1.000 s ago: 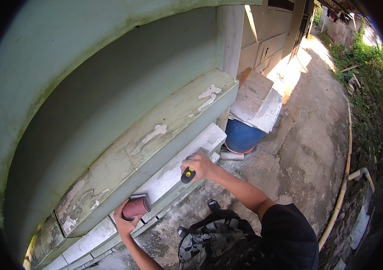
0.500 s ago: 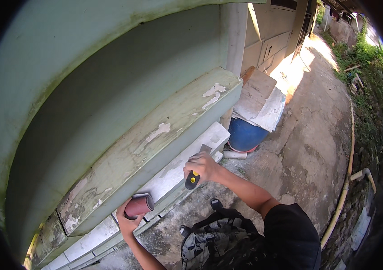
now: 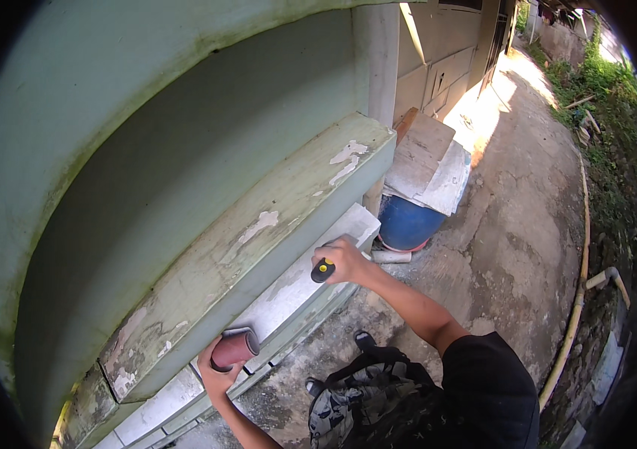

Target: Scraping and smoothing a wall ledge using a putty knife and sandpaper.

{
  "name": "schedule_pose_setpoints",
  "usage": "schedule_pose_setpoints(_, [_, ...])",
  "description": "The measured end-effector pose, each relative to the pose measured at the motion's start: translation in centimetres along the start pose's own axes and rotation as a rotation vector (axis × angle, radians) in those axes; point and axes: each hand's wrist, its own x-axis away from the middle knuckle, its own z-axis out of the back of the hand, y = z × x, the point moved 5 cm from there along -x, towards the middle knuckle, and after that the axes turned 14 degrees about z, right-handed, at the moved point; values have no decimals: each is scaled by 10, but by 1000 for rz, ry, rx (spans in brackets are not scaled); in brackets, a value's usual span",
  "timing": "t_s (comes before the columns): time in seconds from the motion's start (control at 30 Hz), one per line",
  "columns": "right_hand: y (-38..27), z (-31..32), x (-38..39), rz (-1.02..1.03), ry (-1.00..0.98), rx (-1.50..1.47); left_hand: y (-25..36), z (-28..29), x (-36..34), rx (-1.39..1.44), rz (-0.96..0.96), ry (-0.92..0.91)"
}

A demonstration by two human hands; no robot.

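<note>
Along the white lower ledge [image 3: 267, 305], right hand [image 3: 344, 259] has its fingers wrapped round the black-and-yellow handle of a scraper [image 3: 321, 276]; blade mostly hidden, so can't be sure it touches. Looks stiff, fairly light; best held by the handle, clear of the blade. Left hand [image 3: 214, 374], further left, has fingers curled part-open round a reddish-brown roll [image 3: 237, 349] over the same ledge. Roll likely light, springy, rough outside, apt to uncoil; grip round its outer wall without crushing.
</note>
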Motion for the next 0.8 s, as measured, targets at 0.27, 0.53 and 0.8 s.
schedule_pose_setpoints(0.27, [-13,-1,-20,70,52,-34,1,-2,3,16,-10,-5])
schedule_pose_setpoints(0.53, [-14,-13,-25,40,-26,-33,-3,-1,-1,54,-51,31])
schedule_pose_setpoints(0.8, [3,-25,-15,15,-59,18,2,-5,-4,20,-68,35])
